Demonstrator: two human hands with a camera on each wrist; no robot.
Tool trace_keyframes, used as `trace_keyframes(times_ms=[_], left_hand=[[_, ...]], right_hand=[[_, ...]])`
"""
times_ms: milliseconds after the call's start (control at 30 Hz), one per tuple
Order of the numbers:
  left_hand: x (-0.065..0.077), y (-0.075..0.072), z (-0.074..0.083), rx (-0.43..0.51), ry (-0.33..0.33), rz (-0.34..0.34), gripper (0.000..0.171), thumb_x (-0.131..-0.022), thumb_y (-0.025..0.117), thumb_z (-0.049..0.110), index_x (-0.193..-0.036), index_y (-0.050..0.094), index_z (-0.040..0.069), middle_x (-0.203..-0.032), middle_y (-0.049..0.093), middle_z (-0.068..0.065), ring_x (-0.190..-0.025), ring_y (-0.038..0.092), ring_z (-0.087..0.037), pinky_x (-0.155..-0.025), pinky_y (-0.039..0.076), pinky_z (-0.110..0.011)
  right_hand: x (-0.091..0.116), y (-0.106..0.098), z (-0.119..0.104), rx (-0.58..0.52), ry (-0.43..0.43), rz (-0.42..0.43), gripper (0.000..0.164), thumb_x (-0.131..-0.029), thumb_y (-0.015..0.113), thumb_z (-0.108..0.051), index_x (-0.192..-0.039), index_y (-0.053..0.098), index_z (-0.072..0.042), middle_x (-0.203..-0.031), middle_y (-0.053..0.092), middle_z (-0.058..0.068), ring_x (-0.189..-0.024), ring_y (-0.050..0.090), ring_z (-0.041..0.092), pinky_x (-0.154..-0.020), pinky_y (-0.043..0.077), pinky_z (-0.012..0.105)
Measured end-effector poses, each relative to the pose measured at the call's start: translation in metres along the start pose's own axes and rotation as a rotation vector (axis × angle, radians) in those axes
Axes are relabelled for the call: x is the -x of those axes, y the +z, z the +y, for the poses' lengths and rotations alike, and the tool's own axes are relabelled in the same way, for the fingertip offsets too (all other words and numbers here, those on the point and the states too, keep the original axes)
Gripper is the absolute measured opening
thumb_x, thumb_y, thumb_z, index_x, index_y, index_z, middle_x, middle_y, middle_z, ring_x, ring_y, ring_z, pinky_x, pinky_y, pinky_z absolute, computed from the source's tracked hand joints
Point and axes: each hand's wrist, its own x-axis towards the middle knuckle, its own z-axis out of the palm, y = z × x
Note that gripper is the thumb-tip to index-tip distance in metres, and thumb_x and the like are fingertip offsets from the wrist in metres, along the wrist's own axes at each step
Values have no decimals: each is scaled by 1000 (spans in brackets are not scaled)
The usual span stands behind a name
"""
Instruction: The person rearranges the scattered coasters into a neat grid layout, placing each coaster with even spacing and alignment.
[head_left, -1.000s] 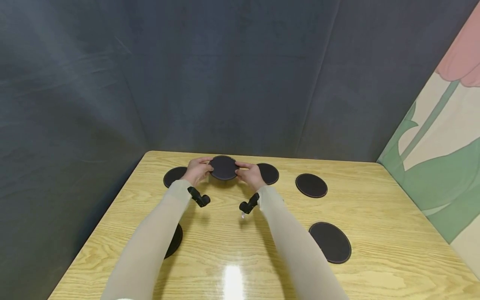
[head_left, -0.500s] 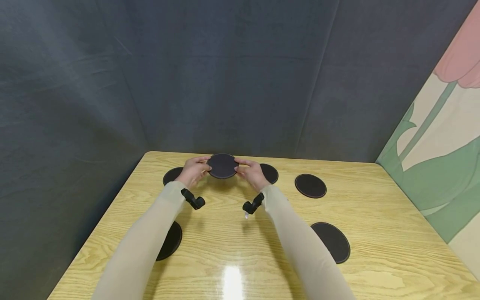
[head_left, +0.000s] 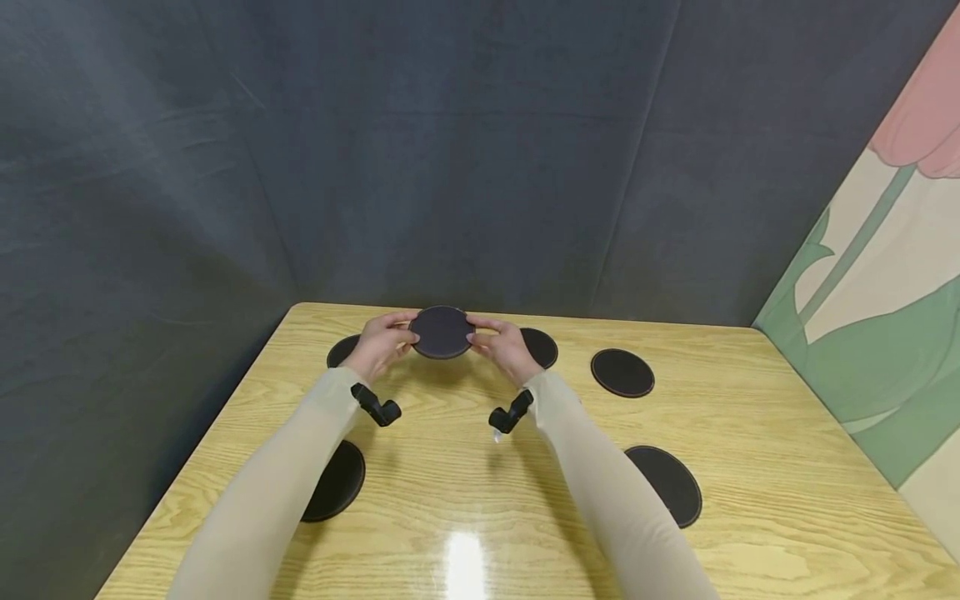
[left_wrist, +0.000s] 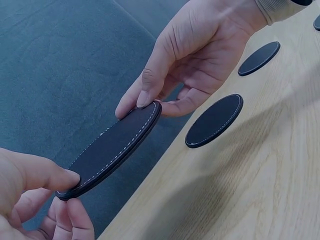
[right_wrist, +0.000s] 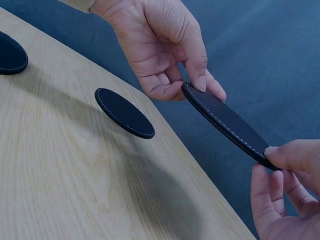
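Both my hands hold a round black coaster (head_left: 442,332) with pale stitching around its rim, raised over the back of the table. My left hand (head_left: 381,343) pinches its left edge, thumb on top and fingers beneath. On the opposite edge, my right hand (head_left: 504,345) grips in the same way. Seen from the left wrist, the coaster (left_wrist: 112,147) tilts and its edge looks layered. The right wrist view shows the coaster (right_wrist: 230,125) above the table's far edge. One coaster (head_left: 342,350) lies partly hidden behind the left hand, another coaster (head_left: 542,346) just beyond the right.
Farther right on the wooden table (head_left: 465,467) lie a back coaster (head_left: 622,372) and a front coaster (head_left: 667,483), the latter partly covered by the right sleeve. A front-left coaster (head_left: 337,483) shows beside the left sleeve. Dark cloth (head_left: 450,167) hangs behind the table.
The held coaster has risen a little and shifted slightly left, both hands keeping their grip. The left forearm has moved left, uncovering more of the front-left coaster.
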Motion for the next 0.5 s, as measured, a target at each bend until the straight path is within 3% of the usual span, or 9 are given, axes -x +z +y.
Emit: trace_keyframes(times_ms=[133,500], left_hand=[[3,-3,-1,-16,2,-10,55,-89,59,-7,-141,49,9,-126,38,-7,-94,44,-16,-73,44,-25],[5,-5,-5,-25,-15,20,52,-86,62,-9,-135,49,4,-107,50,-6,-82,55,-12,-78,49,-29]], right_hand=[[3,0,2,20,5,-2,44,-91,59,6,-135,56,-2,-142,49,10,-106,62,14,-88,53,20],[9,2,6,32,-24,9,48,-90,60,7,-137,51,-1,-119,51,12,-90,62,11,-91,54,25]])
